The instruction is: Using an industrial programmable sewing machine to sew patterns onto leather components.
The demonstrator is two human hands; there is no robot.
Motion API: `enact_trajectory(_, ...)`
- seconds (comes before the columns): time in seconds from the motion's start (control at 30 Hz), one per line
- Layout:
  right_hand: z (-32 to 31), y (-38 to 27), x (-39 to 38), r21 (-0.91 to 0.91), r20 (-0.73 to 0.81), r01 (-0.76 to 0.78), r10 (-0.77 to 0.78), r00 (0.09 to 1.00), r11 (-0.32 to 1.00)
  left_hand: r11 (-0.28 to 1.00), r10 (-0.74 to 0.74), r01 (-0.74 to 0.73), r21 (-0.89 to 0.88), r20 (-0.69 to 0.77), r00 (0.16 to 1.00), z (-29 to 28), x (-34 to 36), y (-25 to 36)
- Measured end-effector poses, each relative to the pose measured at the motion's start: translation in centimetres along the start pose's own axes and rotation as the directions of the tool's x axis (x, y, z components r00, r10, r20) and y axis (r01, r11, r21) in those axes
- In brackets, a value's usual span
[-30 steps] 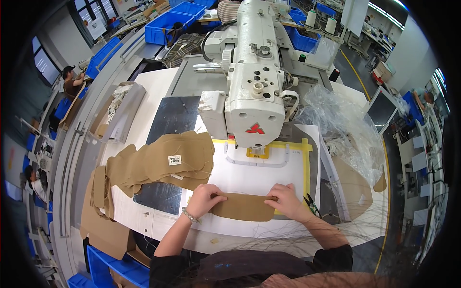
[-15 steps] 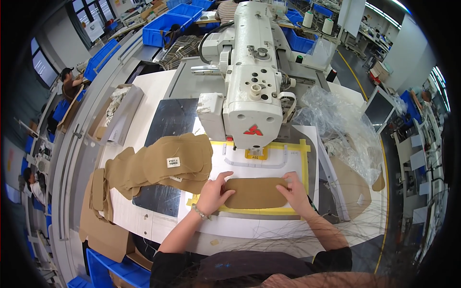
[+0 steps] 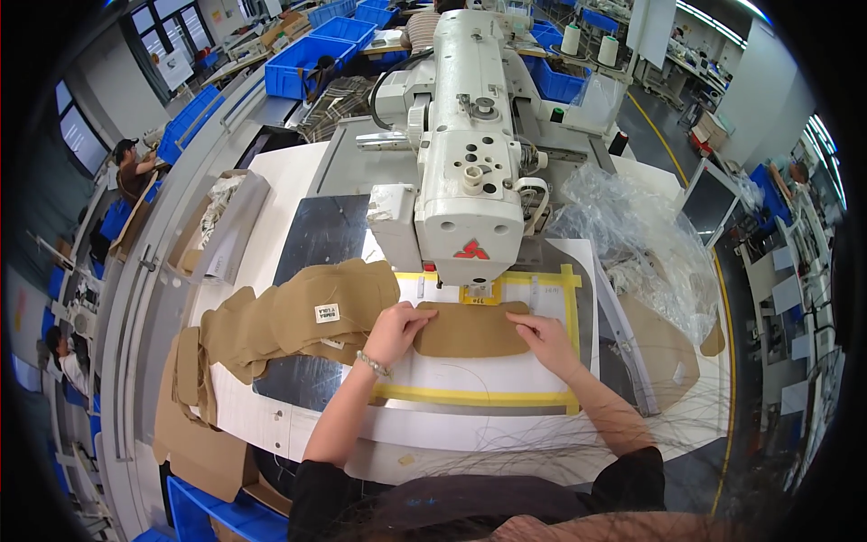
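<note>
A brown, rounded fabric piece (image 3: 471, 332) lies flat on the white sheet just before the sewing machine head (image 3: 470, 203). Its far edge reaches the yellow plate (image 3: 479, 294) below the head. At the piece's upper left corner, my left hand (image 3: 394, 332) has thumb and fingers closed on the edge. My right hand (image 3: 545, 343) pinches the upper right corner the same way. Yellow tape (image 3: 479, 397) frames the white sheet (image 3: 433, 372). Left of my left hand, a pile of brown fabric pieces (image 3: 289, 316) carries a small white label (image 3: 327, 313).
A grey box (image 3: 237, 230) with cloth scraps stands at the left. Crumpled clear plastic (image 3: 632, 235) and a screen (image 3: 712, 200) are at the right. Blue bins (image 3: 307, 63) sit behind the machine, and a cardboard flap (image 3: 203, 456) hangs at the near left.
Both hands have moved away from me, sliding the fabric piece from the sheet's near part up to the machine head. The view has shifted slightly.
</note>
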State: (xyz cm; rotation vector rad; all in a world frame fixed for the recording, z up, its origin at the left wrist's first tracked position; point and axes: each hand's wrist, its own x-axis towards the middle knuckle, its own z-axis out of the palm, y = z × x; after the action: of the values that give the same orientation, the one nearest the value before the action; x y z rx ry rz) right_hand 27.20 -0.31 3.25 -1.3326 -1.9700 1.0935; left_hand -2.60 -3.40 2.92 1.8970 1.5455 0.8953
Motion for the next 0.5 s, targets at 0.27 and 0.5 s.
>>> enact_trajectory(0.27,-0.6,2.4,6.0,-0.083,-0.136,0.085,-0.096,0.986,0.993,0.984,-0.102,0.088,-0.158,-0.080,0.992,0.7,6.8,-3.3)
enact_trajectory(0.5,-0.8,2.7,6.6,-0.207,-0.188,0.168,-0.208,0.960,0.964,1.000,-0.011,0.014,0.008,-0.276,0.961,3.0,7.9,-6.0)
